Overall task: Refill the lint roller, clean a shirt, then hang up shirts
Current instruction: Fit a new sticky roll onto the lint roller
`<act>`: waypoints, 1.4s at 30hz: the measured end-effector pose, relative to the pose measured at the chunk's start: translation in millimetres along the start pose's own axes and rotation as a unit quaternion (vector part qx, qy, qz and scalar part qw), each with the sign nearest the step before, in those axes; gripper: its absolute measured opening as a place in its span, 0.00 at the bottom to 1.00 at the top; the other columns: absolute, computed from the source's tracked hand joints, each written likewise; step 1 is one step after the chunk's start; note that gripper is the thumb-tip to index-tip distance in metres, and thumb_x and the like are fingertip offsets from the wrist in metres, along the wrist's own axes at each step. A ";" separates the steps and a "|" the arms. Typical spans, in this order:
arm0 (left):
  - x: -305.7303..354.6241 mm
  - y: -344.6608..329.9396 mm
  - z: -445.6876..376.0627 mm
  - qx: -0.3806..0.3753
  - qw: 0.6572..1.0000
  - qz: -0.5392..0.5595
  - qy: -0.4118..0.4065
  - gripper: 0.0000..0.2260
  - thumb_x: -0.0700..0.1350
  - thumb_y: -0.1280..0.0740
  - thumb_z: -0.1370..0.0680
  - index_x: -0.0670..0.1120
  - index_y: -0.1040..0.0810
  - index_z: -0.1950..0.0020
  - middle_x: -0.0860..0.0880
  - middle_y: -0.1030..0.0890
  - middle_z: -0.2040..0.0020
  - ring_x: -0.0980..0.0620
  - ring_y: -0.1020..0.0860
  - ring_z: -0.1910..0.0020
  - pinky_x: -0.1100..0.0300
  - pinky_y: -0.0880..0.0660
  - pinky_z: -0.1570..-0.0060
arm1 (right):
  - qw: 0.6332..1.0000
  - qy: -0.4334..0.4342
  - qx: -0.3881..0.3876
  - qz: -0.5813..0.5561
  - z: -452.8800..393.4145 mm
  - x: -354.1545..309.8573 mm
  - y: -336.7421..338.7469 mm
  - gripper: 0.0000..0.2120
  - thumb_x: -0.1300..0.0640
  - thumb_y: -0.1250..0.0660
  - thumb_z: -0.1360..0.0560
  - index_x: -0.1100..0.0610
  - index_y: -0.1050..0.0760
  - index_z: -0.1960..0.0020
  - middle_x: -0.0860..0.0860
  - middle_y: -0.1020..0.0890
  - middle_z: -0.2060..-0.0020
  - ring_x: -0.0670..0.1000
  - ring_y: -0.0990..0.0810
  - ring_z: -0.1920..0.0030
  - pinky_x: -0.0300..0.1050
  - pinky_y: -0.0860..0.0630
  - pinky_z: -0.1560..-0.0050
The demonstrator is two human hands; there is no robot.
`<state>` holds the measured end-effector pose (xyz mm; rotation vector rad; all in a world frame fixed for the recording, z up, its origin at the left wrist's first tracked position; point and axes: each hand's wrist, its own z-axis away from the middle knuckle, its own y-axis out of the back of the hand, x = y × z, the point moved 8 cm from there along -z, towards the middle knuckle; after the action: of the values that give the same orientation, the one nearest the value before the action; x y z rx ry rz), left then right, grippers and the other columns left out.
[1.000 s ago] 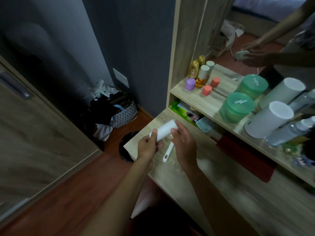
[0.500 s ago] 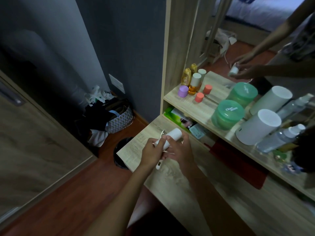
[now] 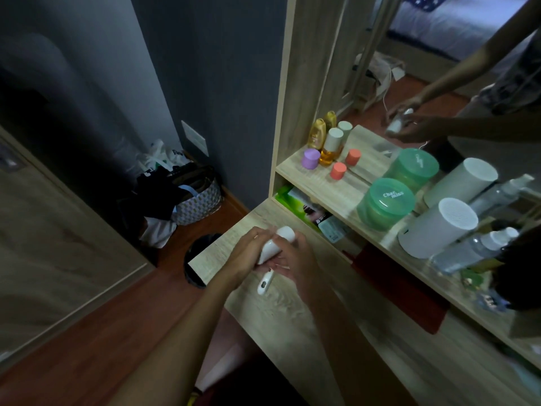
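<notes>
A white lint roller [image 3: 275, 244] is held over the left end of the wooden desk [image 3: 292, 315]. Its roll points up and away, and its white handle [image 3: 264, 283] sticks out below my hands. My left hand [image 3: 248, 254] wraps the roll from the left. My right hand [image 3: 295, 260] closes on it from the right, covering its lower part. No shirt is in view.
A shelf [image 3: 345, 194] behind the desk carries small bottles, two green jars [image 3: 383, 202] and a white cylinder [image 3: 436, 227]. A mirror above repeats my hands. Below the desk's left end sit a black bin [image 3: 194, 260] and a patterned basket [image 3: 199, 200] of clothes.
My hands have closed in around the roll, now covering more of it, and the roller has tilted more upright. The camera view has shifted slightly.
</notes>
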<state>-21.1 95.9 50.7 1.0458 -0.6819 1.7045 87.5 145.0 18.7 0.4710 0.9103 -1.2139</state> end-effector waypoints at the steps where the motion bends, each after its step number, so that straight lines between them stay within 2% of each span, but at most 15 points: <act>1: -2.9 -0.2 -0.7 -0.017 1.000 0.019 0.011 0.17 0.61 0.36 0.25 0.48 0.23 0.47 0.41 0.17 0.50 0.47 0.16 0.59 0.52 0.19 0.62 | 1.000 -0.003 -0.009 0.009 -0.4 0.8 -1.2 0.25 0.53 0.29 0.27 0.53 0.33 0.33 0.59 0.23 0.40 0.58 0.19 0.46 0.53 0.17 0.55; 7: -9.9 -2.3 3.0 -0.122 0.976 0.153 0.094 0.16 0.48 0.35 0.23 0.59 0.31 0.37 0.43 0.15 0.51 0.46 0.17 0.62 0.59 0.21 0.68 | 0.989 -0.026 -0.043 0.139 -6.4 5.7 -12.1 0.23 0.46 0.30 0.28 0.46 0.29 0.35 0.54 0.22 0.41 0.54 0.18 0.47 0.56 0.18 0.50; 11: -13.0 4.0 -1.2 -0.112 0.978 0.141 0.104 0.13 0.47 0.38 0.22 0.52 0.24 0.38 0.45 0.18 0.62 0.53 0.24 0.73 0.65 0.27 0.75 | 0.971 -0.018 -0.040 0.233 -9.5 2.8 -13.3 0.15 0.46 0.38 0.21 0.48 0.33 0.36 0.57 0.21 0.44 0.53 0.17 0.55 0.43 0.19 0.67; 12: -13.8 6.1 -3.1 -0.099 0.978 0.149 0.104 0.11 0.47 0.38 0.21 0.51 0.23 0.40 0.46 0.18 0.63 0.53 0.25 0.74 0.65 0.28 0.75 | 0.968 -0.008 -0.010 0.251 -13.8 1.5 -6.6 0.15 0.46 0.38 0.21 0.51 0.31 0.37 0.59 0.21 0.44 0.56 0.17 0.53 0.45 0.19 0.64; 14: -16.6 12.4 -7.7 -0.057 0.977 0.175 0.107 0.10 0.48 0.39 0.21 0.50 0.21 0.44 0.46 0.19 0.61 0.51 0.27 0.74 0.63 0.28 0.74 | 0.959 0.014 0.027 0.283 -31.0 11.0 3.1 0.27 0.50 0.31 0.25 0.57 0.33 0.30 0.62 0.27 0.34 0.63 0.28 0.34 0.57 0.24 0.43; 16: -19.1 18.7 -10.8 -0.021 0.975 0.194 0.106 0.10 0.49 0.39 0.20 0.48 0.21 0.44 0.44 0.21 0.60 0.50 0.27 0.75 0.63 0.28 0.76 | 0.907 0.034 0.031 0.420 -40.7 23.9 6.9 0.36 0.45 0.30 0.28 0.52 0.40 0.26 0.59 0.31 0.30 0.63 0.35 0.29 0.60 0.31 0.35; 18: -23.3 24.1 -12.1 0.002 0.972 0.206 0.111 0.12 0.47 0.40 0.20 0.47 0.23 0.39 0.42 0.22 0.57 0.50 0.27 0.75 0.63 0.28 0.78 | 0.888 0.029 0.025 0.459 -47.2 38.7 9.8 0.31 0.39 0.35 0.27 0.48 0.37 0.29 0.55 0.24 0.38 0.60 0.24 0.38 0.54 0.27 0.43; 22: -30.0 31.3 -12.3 0.021 0.963 0.233 0.136 0.12 0.47 0.40 0.20 0.49 0.26 0.37 0.41 0.23 0.56 0.50 0.26 0.76 0.64 0.28 0.79 | 0.889 0.041 0.054 0.453 -51.4 38.0 17.8 0.21 0.50 0.31 0.26 0.58 0.29 0.38 0.54 0.20 0.46 0.56 0.21 0.44 0.44 0.28 0.45; 24: -28.1 37.0 -11.4 0.041 0.961 0.239 0.136 0.10 0.48 0.38 0.20 0.47 0.25 0.41 0.42 0.24 0.60 0.50 0.26 0.76 0.65 0.30 0.82 | 0.882 0.047 0.040 0.468 -48.3 36.8 24.0 0.09 0.57 0.31 0.27 0.54 0.27 0.49 0.54 0.20 0.53 0.56 0.20 0.48 0.46 0.24 0.45; 27: -25.9 44.6 -11.7 0.064 0.954 0.267 0.123 0.12 0.47 0.36 0.21 0.45 0.24 0.40 0.42 0.23 0.55 0.48 0.25 0.68 0.63 0.28 0.80 | 0.900 0.080 -0.002 0.428 -29.9 31.1 26.8 0.08 0.59 0.33 0.27 0.49 0.31 0.56 0.52 0.23 0.60 0.57 0.20 0.55 0.47 0.21 0.54; 30: -20.6 42.0 -10.2 0.061 0.954 0.271 0.111 0.15 0.46 0.38 0.20 0.46 0.26 0.34 0.44 0.22 0.47 0.49 0.25 0.64 0.62 0.26 0.76 | 0.899 0.168 -0.024 0.405 6.4 5.5 20.2 0.24 0.51 0.25 0.31 0.48 0.34 0.42 0.39 0.27 0.50 0.41 0.25 0.51 0.24 0.31 0.56; 32: -13.7 34.6 -8.5 0.055 0.960 0.254 0.101 0.15 0.46 0.40 0.19 0.48 0.27 0.32 0.46 0.23 0.40 0.51 0.23 0.61 0.62 0.25 0.72 | 0.889 0.237 -0.047 0.390 26.0 -9.3 13.9 0.41 0.41 0.24 0.36 0.46 0.42 0.30 0.31 0.35 0.41 0.34 0.30 0.43 0.26 0.30 0.43; 34: -6.7 23.2 -6.5 0.046 0.966 0.239 0.089 0.16 0.47 0.42 0.18 0.47 0.28 0.32 0.48 0.23 0.39 0.52 0.23 0.58 0.63 0.25 0.69 | 0.893 0.232 -0.065 0.381 36.8 -13.1 12.5 0.52 0.35 0.26 0.40 0.46 0.49 0.25 0.32 0.40 0.35 0.35 0.34 0.37 0.22 0.33 0.44; 39: 1.1 -1.7 -5.9 0.023 0.971 0.229 0.059 0.19 0.47 0.42 0.18 0.41 0.31 0.29 0.39 0.24 0.38 0.52 0.23 0.60 0.63 0.22 0.68 | 0.879 0.277 -0.055 0.383 55.2 -29.3 9.5 0.55 0.34 0.27 0.41 0.51 0.50 0.23 0.40 0.43 0.28 0.40 0.38 0.30 0.21 0.32 0.46; 42: 7.1 -14.1 -2.4 -0.002 0.971 0.235 0.048 0.20 0.48 0.42 0.18 0.42 0.32 0.28 0.37 0.29 0.30 0.52 0.23 0.58 0.65 0.21 0.67 | 0.864 0.296 -0.014 0.407 58.4 -34.1 12.0 0.57 0.26 0.32 0.43 0.50 0.51 0.24 0.45 0.38 0.28 0.36 0.29 0.40 0.25 0.28 0.49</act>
<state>-9.8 106.1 55.4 0.8320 -0.9220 2.1409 116.3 125.6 77.9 1.1110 1.0704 -0.2600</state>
